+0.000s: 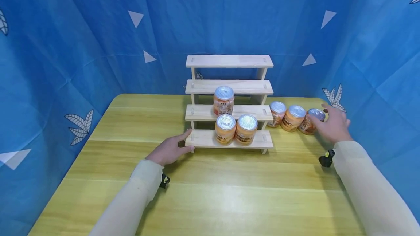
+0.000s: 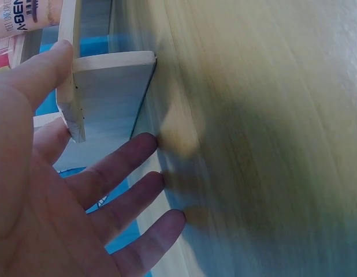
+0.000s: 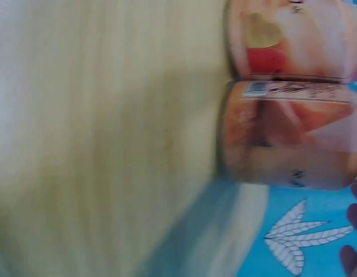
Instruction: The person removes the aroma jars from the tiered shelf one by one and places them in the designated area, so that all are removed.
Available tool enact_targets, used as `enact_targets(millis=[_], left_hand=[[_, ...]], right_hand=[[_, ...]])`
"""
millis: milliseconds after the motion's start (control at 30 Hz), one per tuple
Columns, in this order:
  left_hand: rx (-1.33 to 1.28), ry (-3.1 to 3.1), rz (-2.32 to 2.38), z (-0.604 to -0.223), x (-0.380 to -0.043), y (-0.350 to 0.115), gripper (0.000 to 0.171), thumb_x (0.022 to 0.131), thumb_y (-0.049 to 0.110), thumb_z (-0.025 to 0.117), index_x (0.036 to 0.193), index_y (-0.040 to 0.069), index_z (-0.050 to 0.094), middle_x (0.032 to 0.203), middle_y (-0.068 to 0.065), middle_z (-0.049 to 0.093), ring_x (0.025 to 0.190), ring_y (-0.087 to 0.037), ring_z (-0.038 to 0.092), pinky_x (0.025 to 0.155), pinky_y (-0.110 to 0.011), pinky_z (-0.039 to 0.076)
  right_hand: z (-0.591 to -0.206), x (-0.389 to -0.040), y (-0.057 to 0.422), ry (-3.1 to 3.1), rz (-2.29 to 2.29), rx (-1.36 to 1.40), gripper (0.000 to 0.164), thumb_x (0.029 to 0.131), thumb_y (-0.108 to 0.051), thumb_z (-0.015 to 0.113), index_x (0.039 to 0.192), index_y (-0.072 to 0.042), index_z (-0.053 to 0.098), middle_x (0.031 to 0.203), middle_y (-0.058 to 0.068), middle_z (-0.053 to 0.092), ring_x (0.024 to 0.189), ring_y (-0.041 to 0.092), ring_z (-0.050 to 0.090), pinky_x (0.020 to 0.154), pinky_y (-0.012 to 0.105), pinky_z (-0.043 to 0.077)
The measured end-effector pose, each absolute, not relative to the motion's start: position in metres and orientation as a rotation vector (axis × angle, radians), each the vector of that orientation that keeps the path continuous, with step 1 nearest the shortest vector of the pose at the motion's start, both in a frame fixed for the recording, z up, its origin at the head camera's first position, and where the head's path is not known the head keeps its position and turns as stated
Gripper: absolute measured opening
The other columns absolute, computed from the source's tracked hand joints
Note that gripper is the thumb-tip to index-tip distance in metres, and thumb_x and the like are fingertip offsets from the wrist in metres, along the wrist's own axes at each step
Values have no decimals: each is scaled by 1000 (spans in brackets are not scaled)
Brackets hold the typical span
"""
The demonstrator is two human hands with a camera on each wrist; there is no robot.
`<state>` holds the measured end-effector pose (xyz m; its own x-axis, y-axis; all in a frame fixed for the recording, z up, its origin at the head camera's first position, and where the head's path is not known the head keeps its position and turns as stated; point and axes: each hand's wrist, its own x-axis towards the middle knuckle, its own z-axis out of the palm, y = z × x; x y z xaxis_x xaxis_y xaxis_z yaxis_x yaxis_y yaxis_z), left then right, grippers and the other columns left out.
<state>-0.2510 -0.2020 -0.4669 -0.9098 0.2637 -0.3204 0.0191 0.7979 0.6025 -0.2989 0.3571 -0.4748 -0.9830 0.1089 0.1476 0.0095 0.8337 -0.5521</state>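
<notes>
A stepped wooden shelf [image 1: 229, 111] stands on the table. My left hand [image 1: 171, 149] holds the left end of its lowest board [image 2: 69, 86], thumb and forefinger at the edge, the other fingers spread apart. On that board sit two orange cans, a left can [image 1: 225, 134] and a right can [image 1: 246, 134], with silvery lids. One more can [image 1: 224, 101] rests on the board above. Over at the right, my right hand [image 1: 335, 124] is at the end can [image 1: 307, 125] of a row, fingers spread by its lid; whether they touch it I cannot tell.
Beside the shelf's right side, a middle can [image 1: 292, 119] and a near-shelf can [image 1: 277, 114] complete the row. A blue patterned cloth [image 1: 229, 17] hangs close behind and on both sides of the wooden table [image 1: 229, 192].
</notes>
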Motion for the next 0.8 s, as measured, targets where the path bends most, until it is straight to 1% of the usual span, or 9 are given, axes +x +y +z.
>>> enact_targets(millis=[67,200,367,400,500,600,733,800], left_hand=[[217,2602,862,-468,-251,-202,82,89,70,60,156,51,16,164,-3,28,148,-32,32,112,-52,36],[218,2604,872,-470,-251,-203,82,89,69,60,157,49,17,164,-3,27,149,-32,28,116,-54,32],[217,2602,870,-470,-252,-204,82,89,71,59,157,50,17,164,-3,27,149,-33,28,115,-54,33],[214,2602,868,-470,-252,-204,82,89,71,58,156,50,17,164,-2,27,149,-32,28,115,-54,33],[223,2601,871,-468,-251,-204,82,90,71,58,157,49,17,164,-2,27,149,-32,29,113,-53,36],[227,2599,877,-468,-250,-204,83,90,70,58,158,47,17,164,-2,27,148,-32,31,111,-52,38],[239,2597,884,-468,-250,-204,82,92,67,59,159,44,18,164,-2,27,148,-33,31,113,-53,36],[245,2599,883,-469,-250,-204,82,92,67,59,159,44,18,164,-2,27,148,-33,30,115,-54,33]], right_hand=[[-467,-299,355,-2792,858,-98,81,100,-55,52,154,2,34,143,35,42,127,57,29,95,72,17],[-448,-300,347,-2720,884,-79,73,101,-50,52,151,2,40,139,32,49,125,52,35,97,69,18],[-424,-304,330,-2774,886,16,76,101,-53,52,155,-2,37,142,30,49,128,51,39,103,73,13],[-419,-305,325,-2791,881,45,77,101,-54,52,155,-2,37,143,30,48,129,51,39,104,73,15],[-408,-308,309,-2842,843,127,78,100,-56,51,155,-3,37,145,30,46,133,51,36,106,74,15],[-400,-310,293,-2844,801,200,76,100,-55,53,153,-2,39,144,29,47,132,51,34,106,72,18],[-393,-312,276,-2813,773,259,73,100,-53,55,152,-2,42,141,28,50,128,48,36,102,70,18],[-391,-313,270,-2817,782,277,73,100,-53,55,152,-4,42,143,27,50,129,47,35,103,71,16]])
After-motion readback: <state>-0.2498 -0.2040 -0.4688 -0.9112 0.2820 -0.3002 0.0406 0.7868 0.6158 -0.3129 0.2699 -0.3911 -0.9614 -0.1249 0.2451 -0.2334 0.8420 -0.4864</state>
